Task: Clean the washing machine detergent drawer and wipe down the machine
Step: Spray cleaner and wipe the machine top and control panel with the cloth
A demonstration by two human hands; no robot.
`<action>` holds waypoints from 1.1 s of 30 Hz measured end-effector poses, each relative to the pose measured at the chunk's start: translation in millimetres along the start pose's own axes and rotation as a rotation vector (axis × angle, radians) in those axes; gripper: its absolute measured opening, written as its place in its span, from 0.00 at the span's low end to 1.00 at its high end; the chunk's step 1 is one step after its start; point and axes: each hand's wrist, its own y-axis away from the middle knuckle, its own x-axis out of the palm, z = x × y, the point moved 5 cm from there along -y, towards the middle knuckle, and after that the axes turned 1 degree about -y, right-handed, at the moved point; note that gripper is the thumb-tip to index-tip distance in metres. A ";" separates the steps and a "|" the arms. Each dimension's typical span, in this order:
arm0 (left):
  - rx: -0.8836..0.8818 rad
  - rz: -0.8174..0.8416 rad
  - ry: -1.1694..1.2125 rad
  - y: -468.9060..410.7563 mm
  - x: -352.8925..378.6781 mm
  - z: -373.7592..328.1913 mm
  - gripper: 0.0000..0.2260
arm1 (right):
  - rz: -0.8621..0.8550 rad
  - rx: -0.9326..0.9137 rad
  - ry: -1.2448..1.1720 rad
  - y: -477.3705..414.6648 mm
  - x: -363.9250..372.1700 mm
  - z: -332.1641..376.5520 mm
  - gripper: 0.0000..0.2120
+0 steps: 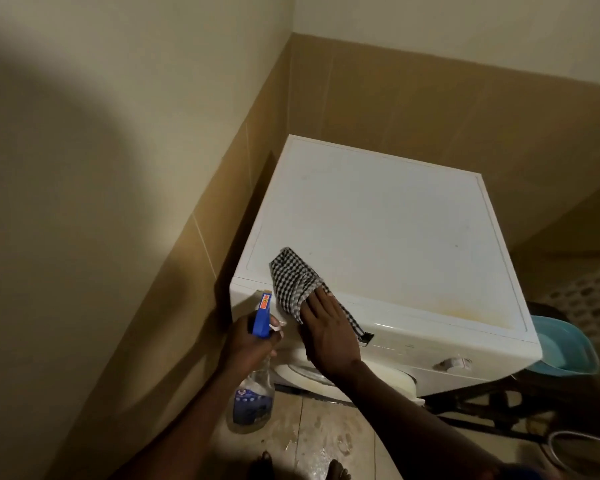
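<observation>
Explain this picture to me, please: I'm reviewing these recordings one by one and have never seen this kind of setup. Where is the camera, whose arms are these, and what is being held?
There is one picture, taken by a wide-angle camera worn on a person's head, looking forward and down. The two bare arms reaching in from the bottom belong to that person.

The white box is a washing machine standing in a corner with tiled walls. Its top bears a yellowish stain near the front right.

The left hand holds a spray bottle with a blue trigger head. The right hand presses a black-and-white checked cloth flat against the machine's front left edge, as if wiping.

To the right of the machine sits a light blue basin. The floor below looks wet.
</observation>
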 end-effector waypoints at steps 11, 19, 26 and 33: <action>0.089 0.069 -0.065 14.5 42.1 -14.3 0.08 | -0.367 0.395 -0.847 30.5 -81.9 -71.5 0.17; 0.123 0.134 -0.073 37.9 95.3 -28.2 0.09 | -0.782 0.912 -1.024 45.6 -168.7 -192.9 0.13; 0.103 0.200 -0.156 52.4 139.1 -30.3 0.11 | -0.848 0.913 -1.004 77.4 -199.1 -233.9 0.14; 0.221 0.313 -0.232 63.9 181.5 -46.4 0.12 | -0.851 0.957 -0.978 110.6 -199.4 -252.4 0.12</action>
